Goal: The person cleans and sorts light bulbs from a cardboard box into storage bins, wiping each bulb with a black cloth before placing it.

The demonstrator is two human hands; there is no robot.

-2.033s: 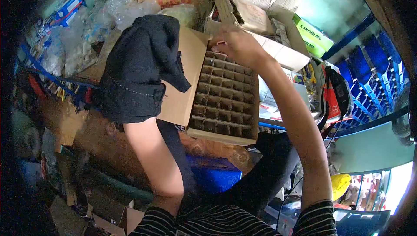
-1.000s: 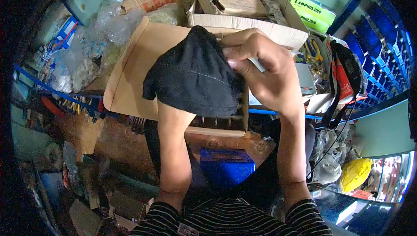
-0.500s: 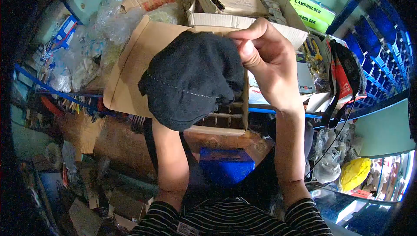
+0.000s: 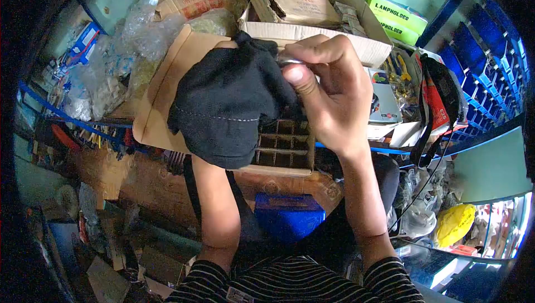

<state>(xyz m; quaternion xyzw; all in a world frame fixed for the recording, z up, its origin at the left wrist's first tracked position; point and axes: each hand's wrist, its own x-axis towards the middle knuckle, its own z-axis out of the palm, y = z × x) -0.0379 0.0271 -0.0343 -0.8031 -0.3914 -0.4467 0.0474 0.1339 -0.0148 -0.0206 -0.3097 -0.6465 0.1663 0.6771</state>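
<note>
head view: we find the left hand (image 4: 223,110) wholly wrapped in a black cloth (image 4: 234,94), so we cannot tell how far it is open; the cloth bunches round it above the divided cardboard box (image 4: 284,144). the right hand (image 4: 326,94) is curled, thumb and forefinger pinched on a small pale object (image 4: 290,61) pressed against the cloth at its upper right edge; the object is mostly hidden and we cannot tell what it is. the box's open flap (image 4: 161,97) lies to the left, its grid cells show under the cloth near the front edge. beyond the box's far edge stands a larger carton (image 4: 312,32), with a green lampholder box (image 4: 395,18) at its right corner. clear plastic bags (image 4: 111,63) lie off the flap's left edge.
</note>
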